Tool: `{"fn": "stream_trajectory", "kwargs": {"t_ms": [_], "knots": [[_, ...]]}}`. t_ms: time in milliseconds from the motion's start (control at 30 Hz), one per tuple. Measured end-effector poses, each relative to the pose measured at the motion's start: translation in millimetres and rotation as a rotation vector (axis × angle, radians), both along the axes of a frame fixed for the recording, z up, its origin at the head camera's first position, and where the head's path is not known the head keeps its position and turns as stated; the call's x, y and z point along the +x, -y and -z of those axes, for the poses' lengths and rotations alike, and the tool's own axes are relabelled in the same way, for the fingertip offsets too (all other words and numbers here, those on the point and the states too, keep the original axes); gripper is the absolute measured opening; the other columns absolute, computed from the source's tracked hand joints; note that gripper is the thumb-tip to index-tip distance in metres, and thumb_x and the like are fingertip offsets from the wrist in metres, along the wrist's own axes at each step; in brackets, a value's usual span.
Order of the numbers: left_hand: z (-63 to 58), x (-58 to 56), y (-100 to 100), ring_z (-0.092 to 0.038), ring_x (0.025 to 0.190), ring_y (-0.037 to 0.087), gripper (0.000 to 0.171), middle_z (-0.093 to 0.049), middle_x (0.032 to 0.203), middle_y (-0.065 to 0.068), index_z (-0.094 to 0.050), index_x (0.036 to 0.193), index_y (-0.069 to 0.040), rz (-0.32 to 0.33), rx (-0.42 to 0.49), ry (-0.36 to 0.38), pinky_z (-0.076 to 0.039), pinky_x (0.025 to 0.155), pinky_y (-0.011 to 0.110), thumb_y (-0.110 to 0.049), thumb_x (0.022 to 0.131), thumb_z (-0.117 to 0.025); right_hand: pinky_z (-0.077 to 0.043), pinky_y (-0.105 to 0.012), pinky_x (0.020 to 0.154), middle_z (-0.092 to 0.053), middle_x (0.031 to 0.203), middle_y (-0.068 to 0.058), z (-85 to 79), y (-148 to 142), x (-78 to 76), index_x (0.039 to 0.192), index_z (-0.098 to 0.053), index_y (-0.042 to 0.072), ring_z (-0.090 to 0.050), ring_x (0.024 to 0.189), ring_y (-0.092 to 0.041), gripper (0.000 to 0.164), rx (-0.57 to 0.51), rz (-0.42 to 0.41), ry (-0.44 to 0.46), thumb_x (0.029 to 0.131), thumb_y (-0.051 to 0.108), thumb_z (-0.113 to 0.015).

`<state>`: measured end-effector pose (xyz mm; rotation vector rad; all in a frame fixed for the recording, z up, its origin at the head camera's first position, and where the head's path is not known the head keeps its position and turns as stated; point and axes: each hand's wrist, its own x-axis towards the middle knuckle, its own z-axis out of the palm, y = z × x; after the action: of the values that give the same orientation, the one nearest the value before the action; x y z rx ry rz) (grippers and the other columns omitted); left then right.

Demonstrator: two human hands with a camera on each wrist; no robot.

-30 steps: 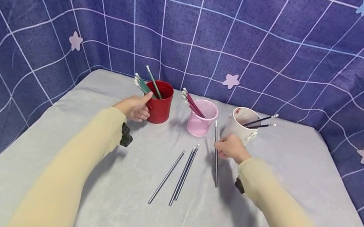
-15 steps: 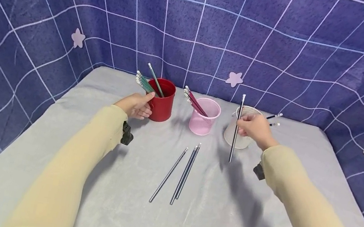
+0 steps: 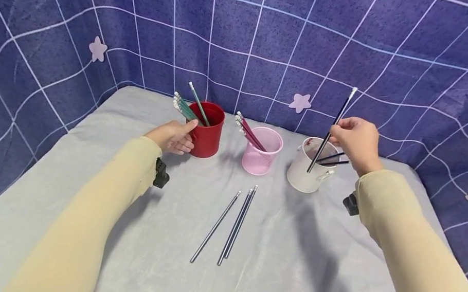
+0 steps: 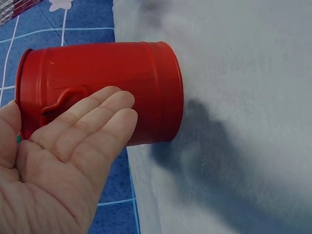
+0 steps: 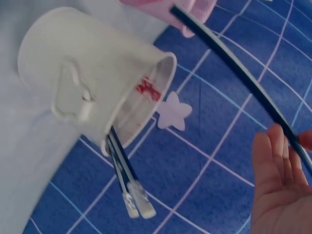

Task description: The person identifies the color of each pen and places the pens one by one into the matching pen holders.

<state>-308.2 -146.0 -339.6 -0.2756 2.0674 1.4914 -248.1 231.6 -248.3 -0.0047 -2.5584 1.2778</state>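
Note:
My right hand (image 3: 359,143) pinches a dark pencil (image 3: 319,153) with a white eraser end up, slanted over the mouth of the white bucket (image 3: 302,177). In the right wrist view the pencil (image 5: 234,64) stands apart from that bucket's rim, its tip pointing away from the fingers. Two dark pencils (image 5: 129,165) lean out of the white bucket. At the left, my left hand (image 3: 173,136) rests against the red bucket (image 3: 207,143), thumb near the rim. The left wrist view shows its fingers (image 4: 109,117) straight along the bucket's side by the handle.
Green pencils (image 3: 183,107) lean in the red bucket. Between the buckets stands a pink mesh cup (image 3: 255,163) with dark red pencils (image 3: 249,134). One dark pencil (image 3: 215,227) and a pair of dark pencils (image 3: 234,230) lie on the grey cloth (image 3: 172,281). A blue curtain (image 3: 237,21) hangs behind.
My right hand has lifted the pencil from the table, moved right and up, and tilted it over the white bucket. My left hand stays at the red bucket.

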Motion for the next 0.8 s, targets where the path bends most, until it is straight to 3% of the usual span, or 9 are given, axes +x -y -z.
{"fn": "stream_trajectory", "kwargs": {"t_ms": [267, 400, 800], "knots": [[3.4, 3.5, 1, -0.046, 0.127, 0.036, 0.075, -0.043, 0.14, 0.029, -0.032, 0.139, 0.015, -0.021, 0.006, -0.015, -0.036, 0.106, 0.042, -0.05, 0.101, -0.027, -0.042, -0.009, 0.053, -0.05, 0.054, 0.025, -9.9, -3, -2.0, 0.085, -0.062, -0.001, -0.051, 0.049, 0.012, 0.013, -0.027, 0.117, -0.132, 0.079, 0.008, -0.055], [3.6, 4.5, 0, -0.047, 0.126, 0.036, 0.075, -0.045, 0.138, 0.029, -0.033, 0.138, 0.015, -0.04, 0.006, -0.019, -0.037, 0.105, 0.042, -0.05, 0.101, -0.029, -0.041, -0.008, 0.053, -0.048, 0.055, 0.026, -11.1, -5, -4.2, 0.083, -0.061, 0.002, -0.049, 0.05, 0.013, 0.011, -0.016, 0.163, -0.15, 0.077, 0.009, -0.055], [0.6, 4.1, 1, -0.044, 0.128, 0.037, 0.075, -0.041, 0.141, 0.03, -0.03, 0.139, 0.017, -0.001, 0.007, -0.027, -0.035, 0.106, 0.043, -0.048, 0.102, -0.026, -0.036, -0.014, 0.056, -0.046, 0.058, 0.028, -9.1, -11, -8.7, 0.087, -0.064, 0.005, -0.046, 0.057, 0.009, 0.014, 0.071, 0.235, -0.16, 0.078, 0.013, -0.057]]}}
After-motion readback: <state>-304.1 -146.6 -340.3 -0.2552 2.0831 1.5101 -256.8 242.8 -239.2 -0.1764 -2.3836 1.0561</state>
